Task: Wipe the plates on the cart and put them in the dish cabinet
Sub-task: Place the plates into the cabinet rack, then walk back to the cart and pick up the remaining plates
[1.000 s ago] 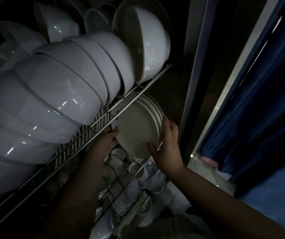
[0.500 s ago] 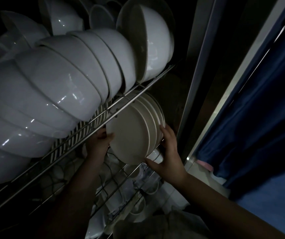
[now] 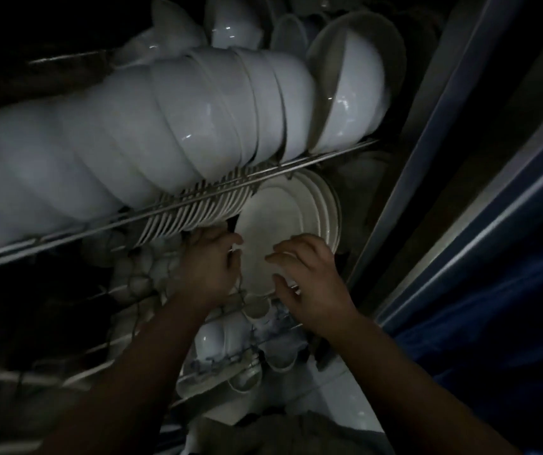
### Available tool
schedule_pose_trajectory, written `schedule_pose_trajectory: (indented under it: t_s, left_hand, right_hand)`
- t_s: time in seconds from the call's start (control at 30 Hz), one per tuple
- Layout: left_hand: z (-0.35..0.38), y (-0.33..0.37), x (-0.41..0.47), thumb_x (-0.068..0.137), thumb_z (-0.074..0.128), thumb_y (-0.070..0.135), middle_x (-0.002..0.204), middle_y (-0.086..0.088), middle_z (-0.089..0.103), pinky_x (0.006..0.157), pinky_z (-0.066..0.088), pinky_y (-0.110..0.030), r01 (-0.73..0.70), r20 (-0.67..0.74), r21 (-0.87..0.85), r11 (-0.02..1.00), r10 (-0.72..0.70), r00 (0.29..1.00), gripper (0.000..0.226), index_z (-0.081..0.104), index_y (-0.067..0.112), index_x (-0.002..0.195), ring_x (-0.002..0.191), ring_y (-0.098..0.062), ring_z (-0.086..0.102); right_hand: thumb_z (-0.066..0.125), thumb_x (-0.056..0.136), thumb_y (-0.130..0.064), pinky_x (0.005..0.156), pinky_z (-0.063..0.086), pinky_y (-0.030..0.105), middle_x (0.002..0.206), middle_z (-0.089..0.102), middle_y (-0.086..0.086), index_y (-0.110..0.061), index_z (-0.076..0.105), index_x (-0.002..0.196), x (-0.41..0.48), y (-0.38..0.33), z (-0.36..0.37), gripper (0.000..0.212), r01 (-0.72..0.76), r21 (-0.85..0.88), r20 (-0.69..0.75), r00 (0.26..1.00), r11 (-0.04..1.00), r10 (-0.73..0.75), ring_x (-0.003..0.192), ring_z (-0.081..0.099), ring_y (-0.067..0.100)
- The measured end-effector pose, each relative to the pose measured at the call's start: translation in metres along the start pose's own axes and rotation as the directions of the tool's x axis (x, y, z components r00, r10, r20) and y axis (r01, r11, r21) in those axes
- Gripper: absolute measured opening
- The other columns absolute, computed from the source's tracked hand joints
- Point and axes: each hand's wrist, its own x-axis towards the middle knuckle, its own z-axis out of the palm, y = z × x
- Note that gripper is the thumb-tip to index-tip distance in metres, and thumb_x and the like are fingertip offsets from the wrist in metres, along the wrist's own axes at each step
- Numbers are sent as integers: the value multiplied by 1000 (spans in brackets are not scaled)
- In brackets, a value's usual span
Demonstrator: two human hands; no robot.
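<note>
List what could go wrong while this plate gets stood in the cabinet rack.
1. The front plate stands on edge, steadied by the left hand and right hand. If it is let go before it is seated, it may tip forward onto the cups below.
2. Its top sits close under the upper rack loaded with bowls, so lifting it could knock the wire.
3. In this dim light it may clash against the plates behind and chip.
</note>
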Motion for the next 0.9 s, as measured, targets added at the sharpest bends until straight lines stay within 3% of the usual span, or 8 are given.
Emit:
schedule_pose_trajectory:
  t_s: [0.1, 0.2, 0.33, 0.43, 0.57, 0.7, 0.77, 0.9]
  left_hand:
    - [-17, 13, -43, 79, 60, 30, 97, -8, 68, 80, 51, -47, 174, 19, 128, 976, -177, 984, 20, 71, 22, 94, 96, -40, 60]
    - [-27, 28, -100, 73, 67, 24, 88, -10, 67, 71, 50, -41, 327, -89, 156, 932, -316, 944, 19, 72, 18, 90, 83, -38, 62]
    - [-36, 36, -196, 76, 68, 24, 93, -6, 67, 75, 48, -41, 579, -194, 169, 797, -549, 813, 20, 72, 20, 95, 86, -34, 62]
    - [-45, 50, -276, 73, 60, 29, 86, -6, 65, 71, 48, -38, 776, -245, 178, 605, -737, 630, 21, 73, 22, 88, 80, -35, 61]
    - [-70, 68, -383, 78, 68, 24, 97, -5, 68, 79, 45, -41, 946, -259, 132, 297, -910, 323, 19, 72, 23, 97, 93, -35, 60]
    - [-114, 83, -489, 77, 73, 22, 97, -4, 70, 81, 44, -43, 995, -414, 89, 43, -907, 76, 20, 72, 22, 97, 93, -35, 62]
    - [-141, 90, -547, 79, 71, 25, 101, -6, 70, 85, 43, -43, 996, -473, 36, -80, -880, -54, 23, 71, 22, 102, 98, -35, 60]
    - [-192, 111, -687, 89, 57, 36, 107, 0, 66, 89, 37, -38, 908, -487, -81, -412, -778, -397, 32, 62, 27, 120, 108, -26, 55]
  right_hand:
    - [68, 80, -1, 91, 44, 37, 102, 65, 12, -3, 70, 101, -1, -9, 1, 22, 97, 134, 145, 983, 986, -117, 100, 50, 26]
    - [72, 76, -3, 87, 47, 38, 103, 64, 9, -6, 68, 105, -9, -23, 9, 30, 118, 216, 326, 927, 969, -186, 99, 54, 27]
    - [76, 73, -10, 81, 51, 40, 103, 64, 4, -13, 68, 103, -32, -64, 28, 32, 135, 338, 562, 765, 931, -315, 97, 57, 29]
    - [74, 76, -13, 85, 50, 41, 108, 64, 3, -14, 69, 106, -57, -107, 48, 31, 201, 446, 661, 584, 872, -472, 101, 56, 29]
    - [72, 75, -15, 86, 50, 42, 106, 65, 5, -13, 70, 104, -86, -198, 68, 30, 309, 574, 659, 376, 758, -652, 99, 57, 30]
    - [61, 87, -19, 100, 39, 39, 124, 57, 7, -14, 61, 123, -116, -339, 71, 36, 452, 734, 539, 66, 507, -840, 117, 45, 29]
    - [59, 90, -22, 98, 36, 37, 126, 55, 5, -18, 56, 128, -138, -418, 69, 39, 502, 773, 473, -50, 387, -880, 119, 44, 28]
    - [59, 90, -25, 95, 36, 34, 128, 52, 1, -25, 51, 133, -206, -576, 58, 44, 483, 858, 331, -263, 173, -906, 121, 43, 25]
